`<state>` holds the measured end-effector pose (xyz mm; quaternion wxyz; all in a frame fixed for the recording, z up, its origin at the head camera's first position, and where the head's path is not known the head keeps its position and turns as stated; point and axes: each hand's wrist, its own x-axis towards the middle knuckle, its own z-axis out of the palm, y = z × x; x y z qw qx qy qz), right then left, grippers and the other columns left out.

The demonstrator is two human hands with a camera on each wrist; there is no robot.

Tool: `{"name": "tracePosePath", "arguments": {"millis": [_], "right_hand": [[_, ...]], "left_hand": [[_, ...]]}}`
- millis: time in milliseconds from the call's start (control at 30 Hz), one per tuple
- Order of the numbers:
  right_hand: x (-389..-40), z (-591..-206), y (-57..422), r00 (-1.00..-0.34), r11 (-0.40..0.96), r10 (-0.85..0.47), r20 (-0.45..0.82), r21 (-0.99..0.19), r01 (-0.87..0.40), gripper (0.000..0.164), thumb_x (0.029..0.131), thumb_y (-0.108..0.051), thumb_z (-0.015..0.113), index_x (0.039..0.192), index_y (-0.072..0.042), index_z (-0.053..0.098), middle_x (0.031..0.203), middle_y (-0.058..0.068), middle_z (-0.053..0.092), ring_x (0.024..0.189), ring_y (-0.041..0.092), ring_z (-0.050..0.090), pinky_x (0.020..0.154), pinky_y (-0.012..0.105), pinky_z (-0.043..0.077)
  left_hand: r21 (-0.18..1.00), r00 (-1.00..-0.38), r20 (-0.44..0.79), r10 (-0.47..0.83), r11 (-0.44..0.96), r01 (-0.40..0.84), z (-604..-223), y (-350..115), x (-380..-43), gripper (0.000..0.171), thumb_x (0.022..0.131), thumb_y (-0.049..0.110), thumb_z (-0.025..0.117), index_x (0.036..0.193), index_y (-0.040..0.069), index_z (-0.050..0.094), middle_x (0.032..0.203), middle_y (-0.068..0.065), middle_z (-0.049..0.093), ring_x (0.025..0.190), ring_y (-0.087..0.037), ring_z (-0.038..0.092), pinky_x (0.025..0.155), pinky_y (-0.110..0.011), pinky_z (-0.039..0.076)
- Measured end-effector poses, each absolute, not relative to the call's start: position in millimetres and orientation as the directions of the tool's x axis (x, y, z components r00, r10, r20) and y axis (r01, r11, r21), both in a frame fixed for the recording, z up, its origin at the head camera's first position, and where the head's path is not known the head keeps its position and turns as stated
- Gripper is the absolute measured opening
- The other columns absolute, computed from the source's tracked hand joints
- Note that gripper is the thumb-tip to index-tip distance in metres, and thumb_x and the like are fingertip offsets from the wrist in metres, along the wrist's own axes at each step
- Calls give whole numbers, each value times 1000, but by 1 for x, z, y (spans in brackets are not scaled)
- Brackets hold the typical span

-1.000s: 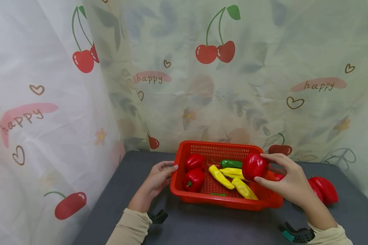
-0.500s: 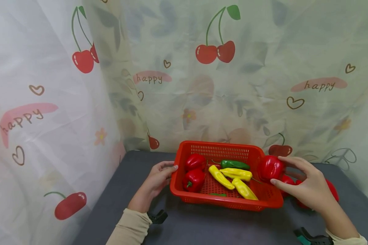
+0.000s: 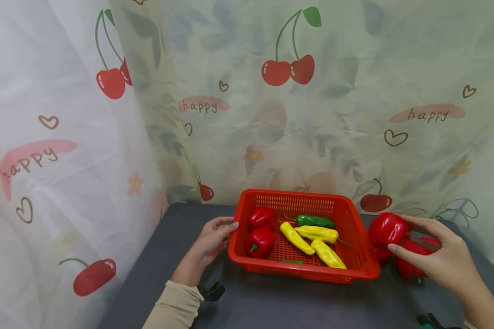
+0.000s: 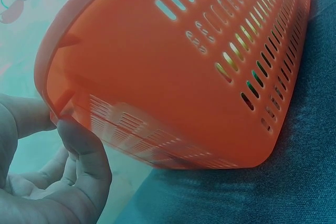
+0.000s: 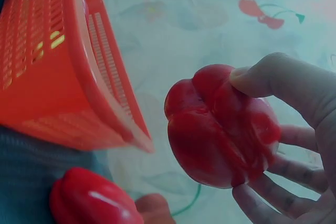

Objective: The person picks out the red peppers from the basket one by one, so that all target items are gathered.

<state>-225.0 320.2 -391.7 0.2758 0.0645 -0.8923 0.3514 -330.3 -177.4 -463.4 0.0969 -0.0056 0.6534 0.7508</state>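
Held pepper [image 3: 387,228] has moved right, past the basket rim [image 3: 362,236].

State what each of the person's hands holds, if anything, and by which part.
The left hand holds the red basket by the rim at its left end; the right hand holds a red bell pepper by its sides.

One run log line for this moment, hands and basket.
left hand: grips red basket | right hand: holds red bell pepper outside basket | in basket: red peppers, yellow peppers, green pepper
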Motion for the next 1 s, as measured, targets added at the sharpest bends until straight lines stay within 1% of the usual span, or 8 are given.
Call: {"name": "tracePosePath", "arguments": {"millis": [233, 567, 667, 700, 800, 867, 900, 1000], "right_hand": [[-221, -402, 339, -855, 726, 155, 496, -644, -241, 70, 82, -17, 94, 143, -2, 62, 119, -37, 49, 93, -26, 53, 69, -1, 48], [-215, -421, 365, -853, 748, 260, 453, -653, -119, 72, 86, -21, 91, 146, 1, 58, 114, -36, 43, 94, -24, 43, 64, -4, 41], [-211, -425, 373, -854, 756, 289, 432, -650, -72, 74, 88, -24, 90, 148, 2, 56, 117, -25, 50, 94, -24, 39, 63, -4, 39], [-211, -426, 375, -854, 756, 305, 420, -653, -51, 75, 89, -25, 89, 150, 2, 54, 120, -16, 53, 94, -24, 38, 64, -4, 40], [-208, -430, 382, -851, 746, 347, 395, -666, -5, 77, 90, -26, 87, 152, 2, 51, 127, 5, 55, 93, -24, 36, 64, -4, 39], [-207, -434, 386, -845, 744, 360, 395, -669, 5, 77, 91, -24, 87, 152, 4, 50, 127, 11, 54, 92, -24, 35, 63, -4, 40], [-206, -436, 388, -843, 747, 360, 399, -665, 4, 76, 91, -23, 86, 152, 6, 50, 126, 12, 54, 91, -24, 34, 61, -4, 40], [-203, -442, 395, -838, 745, 359, 411, -667, -8, 73, 91, -18, 86, 150, 8, 50, 118, -12, 53, 89, -24, 35, 58, -3, 39]], "left_hand": [[978, -980, -143, 137, -129, -161, -464, -177, -330, 47, 101, 22, 75, 139, 1, 58, 117, -14, 76, 90, -16, 74, 82, -32, 65], [978, -980, -143, 137, -130, -161, -466, -177, -330, 46, 101, 21, 75, 139, 1, 58, 117, -15, 76, 90, -16, 74, 82, -32, 65], [978, -980, -144, 139, -134, -163, -465, -177, -330, 46, 101, 21, 74, 139, 1, 58, 118, -15, 76, 91, -17, 74, 83, -33, 65], [978, -980, -142, 139, -133, -160, -464, -177, -330, 46, 101, 21, 74, 139, 1, 59, 119, -15, 76, 91, -17, 74, 83, -33, 65], [978, -980, -142, 138, -133, -160, -463, -177, -330, 45, 101, 21, 74, 138, 2, 59, 120, -16, 76, 92, -17, 75, 84, -34, 65], [979, -980, -140, 139, -131, -158, -463, -177, -329, 45, 101, 22, 74, 138, 2, 59, 119, -15, 76, 92, -17, 75, 84, -34, 65], [979, -981, -138, 139, -130, -156, -462, -177, -329, 46, 101, 22, 74, 139, 2, 59, 119, -15, 76, 91, -17, 75, 83, -34, 65], [978, -980, -142, 139, -132, -160, -462, -177, -330, 46, 101, 21, 74, 139, 1, 59, 118, -15, 76, 91, -17, 75, 82, -33, 65]]}}
